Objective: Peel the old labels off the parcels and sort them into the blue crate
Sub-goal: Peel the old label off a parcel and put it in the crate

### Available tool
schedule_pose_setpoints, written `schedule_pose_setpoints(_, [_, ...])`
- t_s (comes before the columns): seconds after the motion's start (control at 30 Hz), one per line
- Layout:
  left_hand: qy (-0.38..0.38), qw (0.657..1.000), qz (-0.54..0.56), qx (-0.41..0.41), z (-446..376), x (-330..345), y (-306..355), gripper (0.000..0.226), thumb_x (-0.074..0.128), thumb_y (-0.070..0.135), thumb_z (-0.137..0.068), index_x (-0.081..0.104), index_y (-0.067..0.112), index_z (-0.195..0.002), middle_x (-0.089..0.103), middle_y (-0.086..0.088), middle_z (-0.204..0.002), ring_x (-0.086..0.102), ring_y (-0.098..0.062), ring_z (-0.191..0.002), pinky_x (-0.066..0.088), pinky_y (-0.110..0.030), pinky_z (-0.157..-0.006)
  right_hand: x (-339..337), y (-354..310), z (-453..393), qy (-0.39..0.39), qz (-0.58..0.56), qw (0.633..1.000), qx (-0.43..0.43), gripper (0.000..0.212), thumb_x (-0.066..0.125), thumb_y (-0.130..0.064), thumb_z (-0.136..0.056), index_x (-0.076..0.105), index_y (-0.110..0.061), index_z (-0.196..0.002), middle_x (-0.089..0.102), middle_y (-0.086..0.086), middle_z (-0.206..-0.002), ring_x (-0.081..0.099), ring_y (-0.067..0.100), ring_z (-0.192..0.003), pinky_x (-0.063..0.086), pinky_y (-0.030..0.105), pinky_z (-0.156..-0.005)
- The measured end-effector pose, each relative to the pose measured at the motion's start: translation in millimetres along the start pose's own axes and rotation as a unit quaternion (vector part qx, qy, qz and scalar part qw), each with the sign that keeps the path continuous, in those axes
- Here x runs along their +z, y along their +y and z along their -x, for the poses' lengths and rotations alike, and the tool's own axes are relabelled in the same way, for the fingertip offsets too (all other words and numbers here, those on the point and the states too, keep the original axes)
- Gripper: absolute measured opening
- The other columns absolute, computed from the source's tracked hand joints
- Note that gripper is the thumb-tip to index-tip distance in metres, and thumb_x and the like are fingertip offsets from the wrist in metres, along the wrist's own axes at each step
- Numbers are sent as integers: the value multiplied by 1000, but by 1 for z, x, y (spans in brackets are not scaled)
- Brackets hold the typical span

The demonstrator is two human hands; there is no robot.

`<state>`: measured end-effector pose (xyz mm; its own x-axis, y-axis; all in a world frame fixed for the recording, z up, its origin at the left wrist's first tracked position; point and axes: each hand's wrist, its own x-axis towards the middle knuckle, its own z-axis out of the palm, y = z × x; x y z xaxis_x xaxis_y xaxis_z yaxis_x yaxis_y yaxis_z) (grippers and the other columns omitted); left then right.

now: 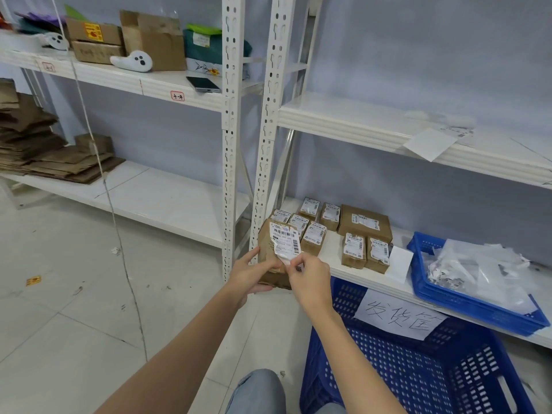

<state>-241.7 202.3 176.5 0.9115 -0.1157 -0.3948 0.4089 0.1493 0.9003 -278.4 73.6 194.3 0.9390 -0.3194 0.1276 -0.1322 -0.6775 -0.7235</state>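
My left hand (248, 274) grips a brown cardboard parcel (267, 249) by its lower left side, in front of the shelf post. A white barcode label (285, 239) is stuck on its face, with the lower edge lifted and curled. My right hand (309, 274) pinches that loose lower edge. Several more labelled brown parcels (366, 224) lie on the bottom shelf to the right. The deep blue crate (418, 363), with a handwritten paper sign on its rim, stands on the floor below my right arm.
A shallow blue tray (478, 306) holding peeled labels and plastic scraps sits on the low shelf at right. White metal shelf posts (230, 144) rise behind the parcel. Flattened cardboard (44, 150) lies at left, and a cord (98, 162) hangs down. My knee (257, 389) is at the bottom.
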Motion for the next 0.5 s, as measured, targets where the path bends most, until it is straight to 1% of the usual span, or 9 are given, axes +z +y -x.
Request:
schedule_pose_setpoints(0.1, [0, 1000, -2, 4, 1, 0, 0, 82, 82, 11, -72, 46, 25, -144, 70, -12, -113, 73, -23, -93, 61, -34, -71, 0, -4, 3, 1, 47, 999, -16, 7, 59, -14, -93, 64, -13, -98, 65, 4, -100, 61, 16, -93, 52, 28, -74])
schedule_pose_setpoints(0.17, [-1, 1000, -4, 7, 1, 0, 0, 81, 83, 12, -72, 48, 26, -143, 70, -11, -112, 73, -23, -92, 61, -33, -70, -1, -6, 4, 4, 80, 996, -31, 11, 55, -15, -96, 61, -10, -104, 64, 6, -102, 62, 19, -94, 53, 30, -75])
schedule_pose_setpoints(0.27, [-8, 1000, 0, 11, 0, 3, -1, 79, 82, 13, -73, 49, 26, -143, 73, -10, -107, 73, -23, -93, 62, -36, -74, -2, -5, 3, 12, 114, 992, -50, 14, 51, -15, -98, 58, -8, -107, 63, 9, -103, 61, 23, -95, 54, 35, -77])
schedule_pose_setpoints(0.4, [-13, 1000, -2, 7, 0, 4, -2, 82, 82, 13, -72, 47, 25, -145, 71, -10, -111, 72, -23, -94, 62, -36, -74, 0, -7, 4, 19, 142, 989, -46, 16, 49, -15, -98, 57, -7, -109, 64, 11, -104, 62, 25, -95, 54, 37, -78])
schedule_pose_setpoints(0.5, [-16, 1000, -9, 2, 1, 3, -3, 81, 83, 15, -71, 48, 24, -144, 69, -7, -116, 72, -23, -95, 62, -35, -73, -1, -8, 5, 25, 155, 987, -36, 16, 49, -13, -97, 58, -6, -108, 66, 12, -103, 63, 26, -95, 54, 35, -77])
